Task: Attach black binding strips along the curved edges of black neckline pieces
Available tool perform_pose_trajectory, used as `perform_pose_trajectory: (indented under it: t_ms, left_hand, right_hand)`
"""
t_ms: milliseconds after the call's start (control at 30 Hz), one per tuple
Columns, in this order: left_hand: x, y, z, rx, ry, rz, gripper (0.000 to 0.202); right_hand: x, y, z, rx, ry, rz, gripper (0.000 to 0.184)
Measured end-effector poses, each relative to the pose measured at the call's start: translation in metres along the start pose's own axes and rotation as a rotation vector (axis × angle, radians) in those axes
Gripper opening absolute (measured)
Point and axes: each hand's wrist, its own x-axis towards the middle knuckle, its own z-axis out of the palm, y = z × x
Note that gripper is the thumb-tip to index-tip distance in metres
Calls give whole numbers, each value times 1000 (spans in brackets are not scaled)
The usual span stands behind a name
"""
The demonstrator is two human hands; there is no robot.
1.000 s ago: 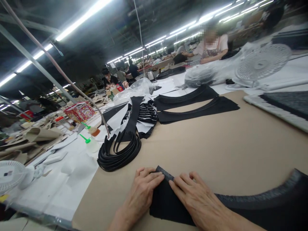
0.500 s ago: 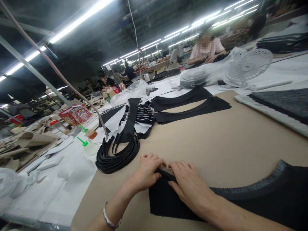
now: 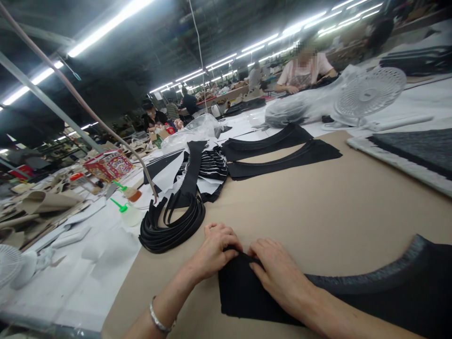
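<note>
A black fabric panel [image 3: 247,292] with a curved, greyish folded edge lies on the tan board [image 3: 282,207] in front of me. My left hand [image 3: 219,247] pinches the panel's upper left corner between thumb and fingers. Close beside it, my right hand [image 3: 275,263] grips the same upper edge, thumb on the near side and fingers curled over the far side. Part of the panel is hidden under my right forearm. Just beyond my left hand rests a bundle of black strips [image 3: 173,226].
Two curved black pieces [image 3: 282,157] lie farther back, near striped fabric [image 3: 213,165]. To the left are two green-tipped bottles [image 3: 129,214] and a red patterned box [image 3: 109,165]. A white fan [image 3: 369,92] stands at back right. A co-worker [image 3: 305,70] sits across the table.
My right hand's fingers have curled down closer onto the panel's edge, which now looks folded between the hands. My left hand stays at the corner.
</note>
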Motion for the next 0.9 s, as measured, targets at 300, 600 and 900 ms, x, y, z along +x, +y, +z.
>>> perform_pose_trajectory:
  t_ms: [300, 600, 900]
  left_hand:
    - [-7, -13, 5, 117, 87, 171, 18]
    - [-19, -27, 9, 371, 217, 400, 29]
    - [-22, -27, 12, 426, 246, 383, 30]
  right_hand:
    - [-11, 15, 19, -210, 150, -291, 27]
    - [-14, 19, 28, -502, 369, -516, 35]
    - [-12, 21, 25, -517, 277, -495, 38]
